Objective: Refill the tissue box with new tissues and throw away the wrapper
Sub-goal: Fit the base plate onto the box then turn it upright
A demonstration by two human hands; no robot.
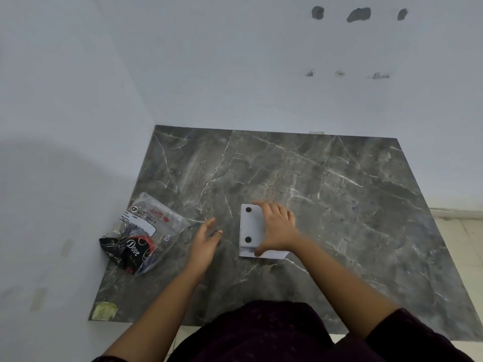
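Far left, at 9 o'clock on the slab (pixel 339 194): wrapper (pixel 146 231), crinkled clear plastic with a printed label, over a black "Dove" pack, slumped near the wall, long axis running roughly 11 to 5. Whether tissues remain inside, impossible to tell.

Next, left hand (pixel 206 242): fingers spread and empty, hovering palm-in between wrapper and box, touching neither; wrapper at its 9 o'clock, box at its 3. Nearer hand for the wrapper, by judgement.

Then box (pixel 252 226): smooth white, hard-edged, apparently underside up, two dark round pads showing, long axis 12 to 6. A base plate seems slightly offset at its 6 o'clock end.

Right hand (pixel 278 228): clamped over the box's right half, fingers curled past the far edge, thumb at the near edge.

Slab: dark grey veined marble look, flat, matte.
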